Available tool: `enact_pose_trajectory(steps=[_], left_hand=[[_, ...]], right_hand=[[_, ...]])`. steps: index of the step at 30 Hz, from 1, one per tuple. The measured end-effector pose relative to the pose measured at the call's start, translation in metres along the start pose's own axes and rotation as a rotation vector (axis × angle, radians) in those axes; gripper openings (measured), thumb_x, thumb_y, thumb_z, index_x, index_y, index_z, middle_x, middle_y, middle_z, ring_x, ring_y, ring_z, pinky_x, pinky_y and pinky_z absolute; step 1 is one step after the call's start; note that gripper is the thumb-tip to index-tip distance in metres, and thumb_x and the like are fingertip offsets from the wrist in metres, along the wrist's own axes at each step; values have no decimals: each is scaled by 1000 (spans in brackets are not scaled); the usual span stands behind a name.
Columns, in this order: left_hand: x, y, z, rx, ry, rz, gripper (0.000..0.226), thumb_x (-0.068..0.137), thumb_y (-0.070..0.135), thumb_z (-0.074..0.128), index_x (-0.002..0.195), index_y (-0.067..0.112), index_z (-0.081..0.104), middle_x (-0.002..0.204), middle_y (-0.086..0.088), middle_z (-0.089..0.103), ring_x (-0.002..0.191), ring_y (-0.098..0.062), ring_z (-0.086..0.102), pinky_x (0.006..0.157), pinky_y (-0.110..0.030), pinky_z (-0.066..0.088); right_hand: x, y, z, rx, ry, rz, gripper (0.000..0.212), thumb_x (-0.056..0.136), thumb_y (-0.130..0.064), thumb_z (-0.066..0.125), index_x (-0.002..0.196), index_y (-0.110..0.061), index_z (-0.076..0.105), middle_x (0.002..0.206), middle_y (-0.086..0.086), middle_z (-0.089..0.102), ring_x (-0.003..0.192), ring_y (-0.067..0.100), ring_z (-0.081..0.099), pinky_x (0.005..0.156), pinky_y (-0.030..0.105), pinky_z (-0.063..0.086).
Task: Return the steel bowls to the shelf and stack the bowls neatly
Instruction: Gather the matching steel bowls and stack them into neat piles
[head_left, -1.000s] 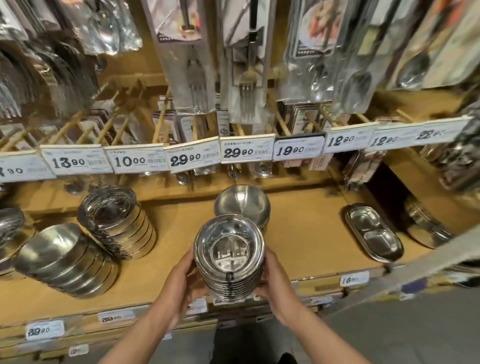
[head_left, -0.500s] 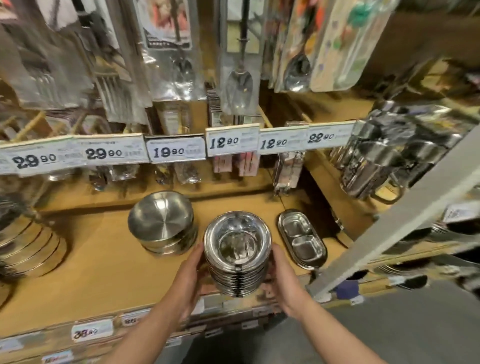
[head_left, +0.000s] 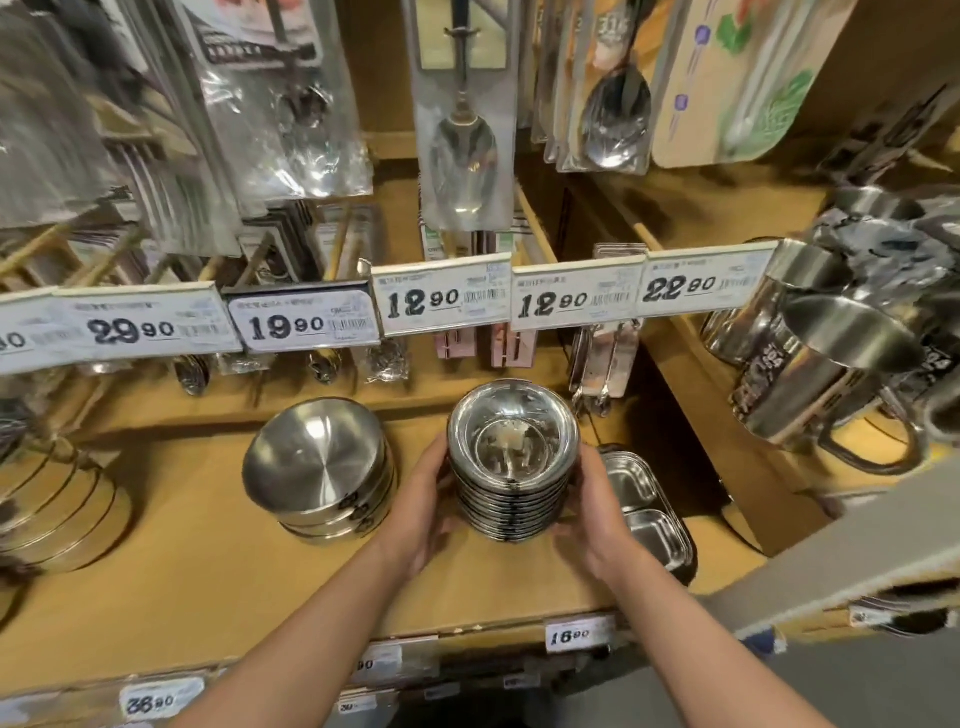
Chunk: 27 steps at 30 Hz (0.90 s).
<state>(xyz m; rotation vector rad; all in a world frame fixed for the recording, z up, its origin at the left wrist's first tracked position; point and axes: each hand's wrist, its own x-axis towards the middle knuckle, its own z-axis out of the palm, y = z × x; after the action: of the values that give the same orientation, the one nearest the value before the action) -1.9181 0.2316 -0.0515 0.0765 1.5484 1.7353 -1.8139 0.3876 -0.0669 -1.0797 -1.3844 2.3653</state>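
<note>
A tall stack of several small steel bowls (head_left: 511, 462) sits between my hands over the wooden shelf (head_left: 208, 561), its base at or just above the board. My left hand (head_left: 423, 499) holds the stack's left side and my right hand (head_left: 597, 512) holds its right side, fingers curled around the rims. To the left stands a short stack of larger brushed steel bowls (head_left: 319, 470), tilted a little. Whether the small stack rests fully on the shelf cannot be told.
A divided steel tray (head_left: 647, 506) lies just right of my right hand. More steel dishes (head_left: 57, 509) lean at the far left. Steel mugs (head_left: 810, 364) fill the right shelf. Packaged spoons (head_left: 465, 150) and price tags (head_left: 441, 296) hang above.
The stack in both hands has moved forward and down onto the shelf area between the larger bowls and the divided tray. The view has swung right and closer.
</note>
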Motion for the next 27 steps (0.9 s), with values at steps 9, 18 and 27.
enact_pose_trajectory(steps=[9,18,27], left_hand=[[22,8,19,14,38,17,35,96,65,41,109,50,71,104,22,75,118,-17,60,78,-37,57],[17,7,16,9,58,-21,35,101,57,39,94,54,73,98,23,75,114,-14,61,69,-27,58],[-6,5,6,42,78,-46,37,105,52,38,94,53,73,97,28,73,96,3,64,91,-39,54]], right_hand=[[21,-15,2,22,11,8,41,99,-58,37,101,-35,71,88,-15,78,99,11,64,69,30,49],[19,-10,2,-36,2,-31,34,98,-61,38,98,-50,71,93,-23,76,99,8,68,73,32,50],[-1,7,1,1,95,-110,33,103,-49,37,102,-44,70,108,-16,74,110,6,60,87,36,47]])
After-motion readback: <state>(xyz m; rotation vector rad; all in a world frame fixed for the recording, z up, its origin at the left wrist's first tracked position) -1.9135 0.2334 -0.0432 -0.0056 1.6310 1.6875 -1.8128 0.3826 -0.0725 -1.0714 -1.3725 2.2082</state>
